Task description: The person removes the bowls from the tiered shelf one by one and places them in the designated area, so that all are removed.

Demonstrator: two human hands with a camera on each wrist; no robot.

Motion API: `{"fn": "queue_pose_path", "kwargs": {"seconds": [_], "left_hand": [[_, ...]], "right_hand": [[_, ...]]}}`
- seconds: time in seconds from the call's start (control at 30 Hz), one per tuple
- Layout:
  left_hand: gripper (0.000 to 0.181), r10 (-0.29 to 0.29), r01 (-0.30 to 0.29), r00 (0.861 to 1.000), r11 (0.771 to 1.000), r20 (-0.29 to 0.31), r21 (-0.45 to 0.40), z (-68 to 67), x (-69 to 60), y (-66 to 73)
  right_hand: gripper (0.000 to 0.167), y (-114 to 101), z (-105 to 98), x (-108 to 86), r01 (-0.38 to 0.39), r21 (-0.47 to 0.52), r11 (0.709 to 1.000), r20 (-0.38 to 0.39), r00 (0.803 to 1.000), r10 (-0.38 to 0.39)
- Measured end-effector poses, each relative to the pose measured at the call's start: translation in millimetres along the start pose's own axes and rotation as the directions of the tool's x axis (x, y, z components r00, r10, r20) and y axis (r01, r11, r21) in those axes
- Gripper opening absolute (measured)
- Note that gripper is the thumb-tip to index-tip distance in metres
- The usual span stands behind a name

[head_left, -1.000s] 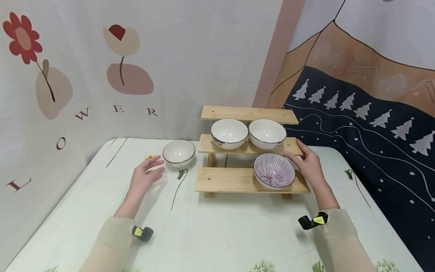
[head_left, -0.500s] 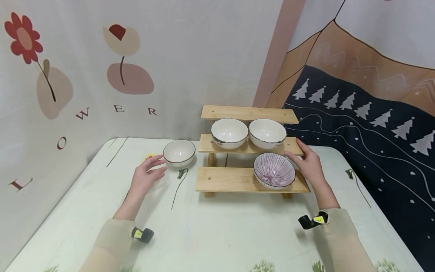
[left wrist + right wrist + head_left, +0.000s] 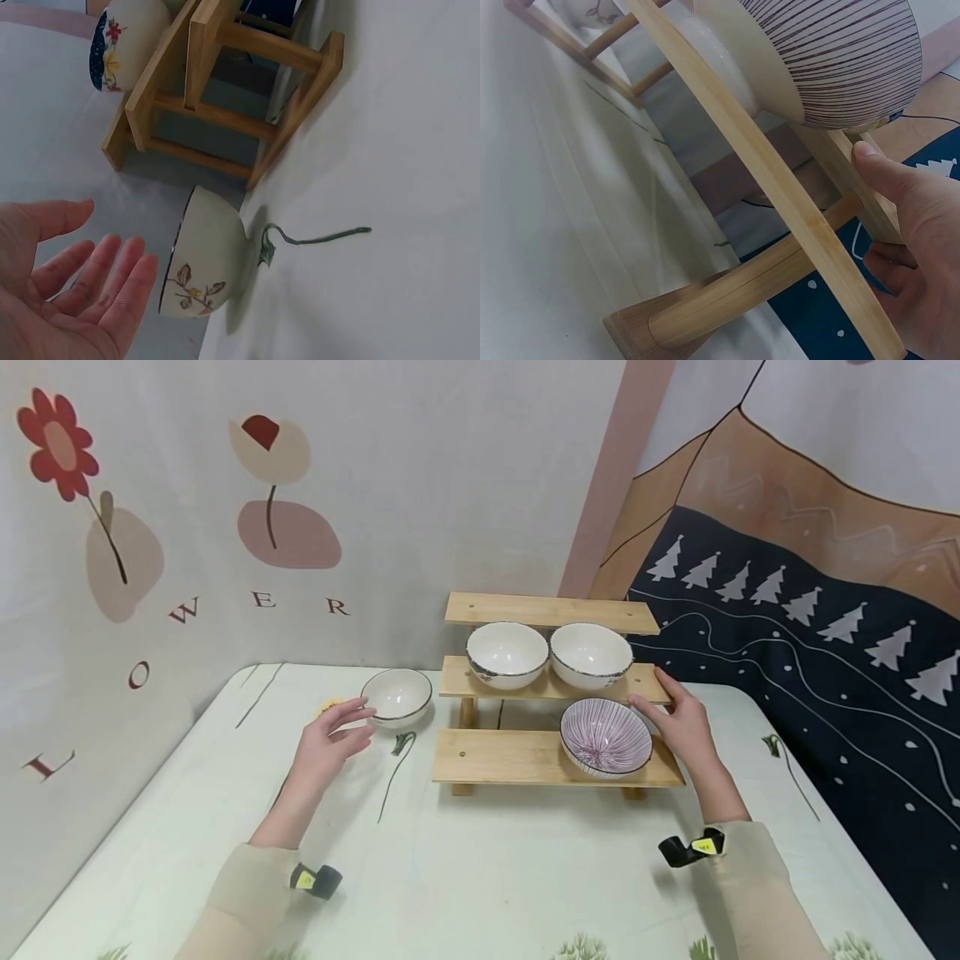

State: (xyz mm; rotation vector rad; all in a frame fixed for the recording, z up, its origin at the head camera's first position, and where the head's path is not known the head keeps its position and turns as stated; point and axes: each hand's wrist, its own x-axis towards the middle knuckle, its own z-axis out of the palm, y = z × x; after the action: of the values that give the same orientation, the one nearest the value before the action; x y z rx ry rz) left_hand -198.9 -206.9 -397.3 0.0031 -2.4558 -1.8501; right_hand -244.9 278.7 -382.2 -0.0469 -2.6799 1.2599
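Observation:
A white bowl [image 3: 397, 700] with a dark rim and a painted flower sprig on its side stands on the table left of a three-tier wooden rack [image 3: 498, 758]. Beside its left rim is my left hand [image 3: 324, 753], fingers relaxed and nothing held; in the left wrist view that hand [image 3: 82, 292] is apart from the bowl [image 3: 214, 251]. My right hand [image 3: 684, 727] grips the right end of the rack's middle board, thumb above and fingers below [image 3: 889, 262]. A purple-striped bowl [image 3: 606, 739] sits on the lowest board, right side.
Two white bowls, one at left [image 3: 507, 656] and one at right [image 3: 591, 656], stand side by side on the middle board. Behind are a fabric wall [image 3: 420, 510] and a dark tree-print cloth [image 3: 750, 643]. The tablecloth [image 3: 510, 868] has printed plants.
My left hand has moved slightly right, closer to the white bowl on the table. The right hand, the rack and the bowls have stayed where they were.

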Motion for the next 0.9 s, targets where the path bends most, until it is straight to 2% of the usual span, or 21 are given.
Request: {"fn": "queue_pose_path", "kwargs": {"seconds": [0.33,0.53,0.73,0.9], "left_hand": [[0.054,0.058,-0.057,0.998,0.998,0.022,-0.017,7.0,-4.5,11.2],[0.054,0.068,-0.068,0.997,0.998,0.026,-0.007,11.8,-5.6,17.2],[0.052,0.085,-0.084,0.996,0.996,0.04,-0.034,17.4,-5.3,20.9],[0.051,0.084,-0.084,0.995,0.996,0.054,-0.009,21.9,-5.4,23.3]], "right_hand": [[0.086,1,0,-0.4,0.001,0.007,1.0,-0.002,1.0,-0.001],[0.087,1,1,0.0,0.006,0.009,1.0,-0.004,1.0,-0.006],[0.086,1,0,0.2,0.002,0.016,1.0,0.001,1.0,-0.002],[0.086,1,0,0.1,0.002,0.008,1.0,0.0,1.0,-0.002]]}}
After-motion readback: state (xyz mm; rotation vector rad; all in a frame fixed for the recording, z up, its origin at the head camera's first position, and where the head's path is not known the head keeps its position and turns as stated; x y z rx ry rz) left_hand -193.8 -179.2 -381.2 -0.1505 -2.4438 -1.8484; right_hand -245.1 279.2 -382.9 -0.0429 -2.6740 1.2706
